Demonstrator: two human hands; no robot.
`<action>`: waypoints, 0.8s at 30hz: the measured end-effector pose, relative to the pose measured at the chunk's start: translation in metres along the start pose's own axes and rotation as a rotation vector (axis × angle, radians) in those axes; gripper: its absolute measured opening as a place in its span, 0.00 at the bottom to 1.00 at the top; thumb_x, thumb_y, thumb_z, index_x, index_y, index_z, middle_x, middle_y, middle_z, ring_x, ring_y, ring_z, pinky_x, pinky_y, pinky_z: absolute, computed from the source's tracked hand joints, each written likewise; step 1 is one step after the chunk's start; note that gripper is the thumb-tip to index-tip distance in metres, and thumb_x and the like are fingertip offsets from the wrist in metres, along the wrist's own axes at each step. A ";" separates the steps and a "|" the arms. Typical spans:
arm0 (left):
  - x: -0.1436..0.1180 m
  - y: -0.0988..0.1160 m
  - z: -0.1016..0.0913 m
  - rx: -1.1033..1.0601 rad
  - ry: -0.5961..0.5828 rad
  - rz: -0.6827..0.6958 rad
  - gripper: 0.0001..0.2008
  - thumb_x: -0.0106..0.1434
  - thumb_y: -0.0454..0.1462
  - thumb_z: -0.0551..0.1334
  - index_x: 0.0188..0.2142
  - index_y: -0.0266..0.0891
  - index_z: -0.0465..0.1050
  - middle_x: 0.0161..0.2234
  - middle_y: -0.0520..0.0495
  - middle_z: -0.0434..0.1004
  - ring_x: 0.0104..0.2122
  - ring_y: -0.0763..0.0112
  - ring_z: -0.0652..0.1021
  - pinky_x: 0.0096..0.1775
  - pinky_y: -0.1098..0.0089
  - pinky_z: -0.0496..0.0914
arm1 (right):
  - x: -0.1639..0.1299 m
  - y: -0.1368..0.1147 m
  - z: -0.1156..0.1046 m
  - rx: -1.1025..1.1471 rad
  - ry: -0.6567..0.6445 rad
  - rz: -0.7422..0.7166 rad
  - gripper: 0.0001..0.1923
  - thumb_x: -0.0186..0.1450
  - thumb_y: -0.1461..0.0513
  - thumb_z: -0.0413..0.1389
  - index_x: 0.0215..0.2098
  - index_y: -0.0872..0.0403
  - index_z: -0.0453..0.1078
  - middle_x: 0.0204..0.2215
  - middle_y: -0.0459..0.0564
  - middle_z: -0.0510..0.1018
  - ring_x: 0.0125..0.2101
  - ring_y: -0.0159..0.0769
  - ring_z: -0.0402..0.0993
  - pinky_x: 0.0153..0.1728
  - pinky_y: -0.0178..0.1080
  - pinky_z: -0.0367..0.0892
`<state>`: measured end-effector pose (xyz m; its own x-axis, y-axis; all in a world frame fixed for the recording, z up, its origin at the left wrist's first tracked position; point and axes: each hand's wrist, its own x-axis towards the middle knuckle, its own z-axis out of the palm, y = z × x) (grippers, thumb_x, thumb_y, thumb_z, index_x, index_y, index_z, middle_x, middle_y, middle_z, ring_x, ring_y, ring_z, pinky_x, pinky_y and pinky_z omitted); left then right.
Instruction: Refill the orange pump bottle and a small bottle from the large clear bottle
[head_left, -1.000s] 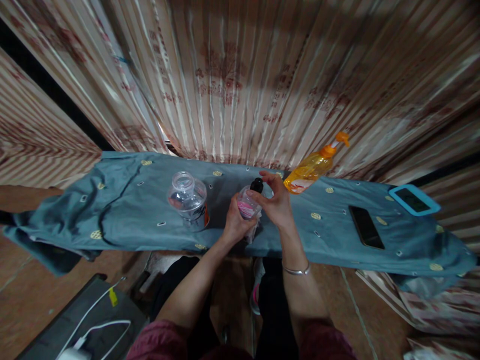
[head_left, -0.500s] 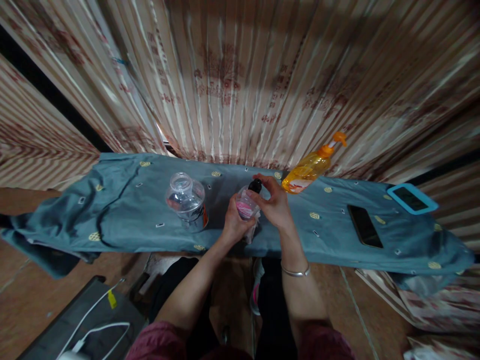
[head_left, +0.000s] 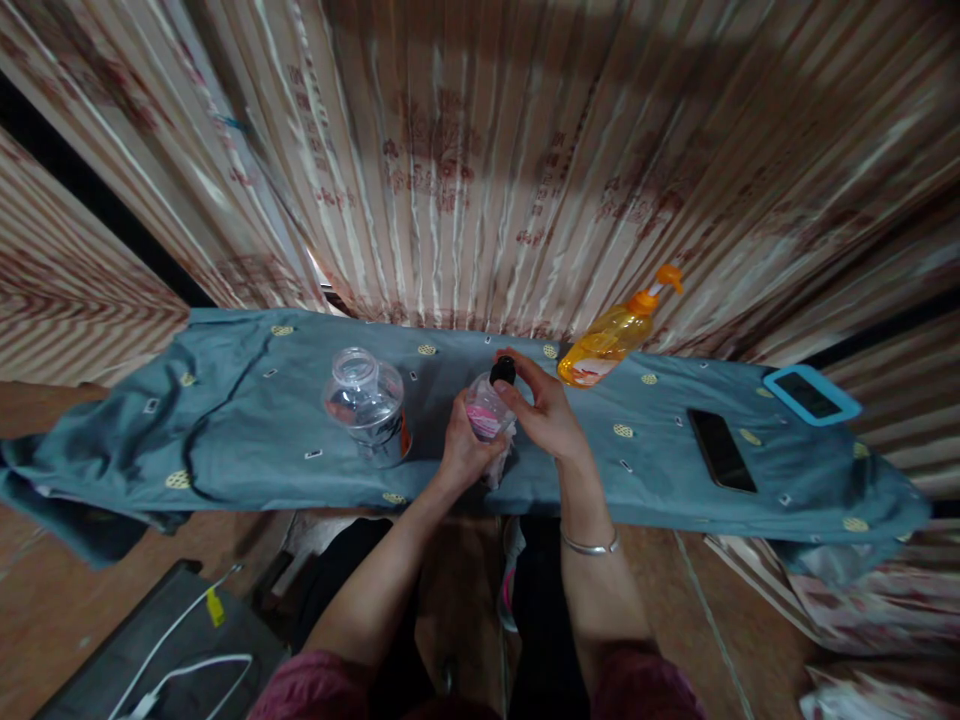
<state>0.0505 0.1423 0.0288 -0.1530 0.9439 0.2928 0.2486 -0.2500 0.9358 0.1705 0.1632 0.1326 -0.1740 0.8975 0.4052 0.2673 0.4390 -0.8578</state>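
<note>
my left hand was wrapped round a pink-print bottle, my right hand had its black cap pinched, clear bottle sat off left, pump bottle off right

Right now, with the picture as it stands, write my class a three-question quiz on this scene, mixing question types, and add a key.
1. True or false: the left hand is wrapped around the pink-labelled bottle.
2. Multiple choice: which thing lies nearest the blue-framed device?
A) the large clear bottle
B) the dark phone
C) the orange-topped pump bottle
3. Short answer: what do the thumb and fingers of the right hand hold?

Key: 1. True. 2. B. 3. The black cap.
</note>
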 end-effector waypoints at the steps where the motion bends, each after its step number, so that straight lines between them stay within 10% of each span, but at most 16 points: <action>1: 0.000 0.000 0.000 -0.001 0.003 -0.001 0.40 0.46 0.36 0.72 0.57 0.39 0.57 0.48 0.42 0.73 0.48 0.58 0.76 0.50 0.56 0.72 | 0.000 0.001 -0.001 0.003 -0.021 -0.005 0.22 0.63 0.54 0.58 0.53 0.52 0.68 0.55 0.55 0.75 0.57 0.43 0.69 0.60 0.48 0.60; 13: -0.001 0.008 -0.003 0.058 -0.015 -0.048 0.41 0.46 0.38 0.72 0.58 0.39 0.56 0.52 0.39 0.72 0.52 0.55 0.75 0.54 0.56 0.70 | 0.005 -0.004 -0.006 0.128 0.171 -0.024 0.16 0.64 0.52 0.58 0.47 0.49 0.70 0.48 0.51 0.79 0.50 0.40 0.75 0.52 0.45 0.69; 24: 0.000 0.006 -0.017 0.060 -0.091 -0.035 0.50 0.45 0.38 0.74 0.63 0.40 0.51 0.59 0.35 0.68 0.58 0.53 0.72 0.58 0.55 0.67 | -0.042 0.109 -0.037 -0.489 0.028 0.326 0.12 0.66 0.55 0.60 0.41 0.55 0.73 0.38 0.48 0.79 0.38 0.38 0.77 0.43 0.48 0.73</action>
<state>0.0360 0.1377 0.0378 -0.0762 0.9682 0.2382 0.3023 -0.2052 0.9309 0.2419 0.1751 0.0341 0.0139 0.9873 0.1584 0.7098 0.1018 -0.6970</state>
